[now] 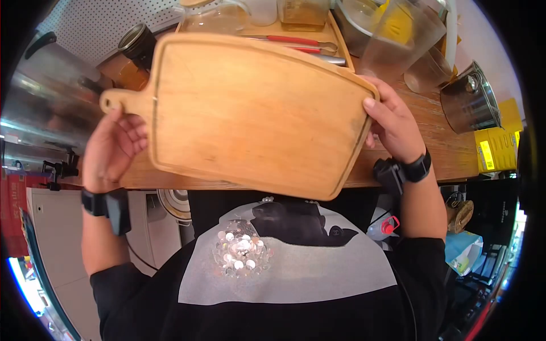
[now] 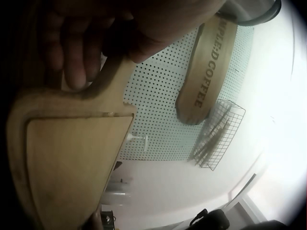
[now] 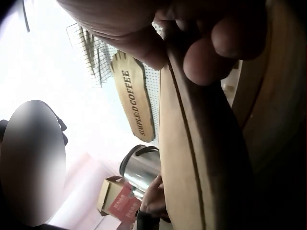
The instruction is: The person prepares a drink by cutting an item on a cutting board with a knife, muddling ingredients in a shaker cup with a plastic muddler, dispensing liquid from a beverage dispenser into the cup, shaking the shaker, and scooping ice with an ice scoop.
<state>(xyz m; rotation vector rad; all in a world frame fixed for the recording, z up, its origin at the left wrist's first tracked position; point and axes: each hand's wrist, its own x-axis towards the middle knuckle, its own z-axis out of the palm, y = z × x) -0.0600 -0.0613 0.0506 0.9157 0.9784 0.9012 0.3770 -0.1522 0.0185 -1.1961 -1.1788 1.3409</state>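
Observation:
Both hands hold up a wooden cutting board [image 1: 256, 113], with a groove along its edge and a short handle at the left. My left hand [image 1: 116, 142] grips that handle, thumb on its upper face and fingers beneath. At the far right corner my right hand [image 1: 395, 119] pinches the edge, thumb on top and the other fingers under the board. In the left wrist view the fingers [image 2: 76, 62] curl by the handle. The right wrist view shows the board [image 3: 184, 158] nearly edge-on, with the right fingers [image 3: 206, 62] behind its rim.
Behind the board, a wooden tray [image 1: 341, 45] bears red-handled tongs [image 1: 293, 41] and glass vessels. A large metal container [image 1: 51, 96] stands at left, a metal bucket [image 1: 469, 99] at right. Clear plastic containers [image 1: 404, 40] crowd the back right of the wooden table [image 1: 438, 150].

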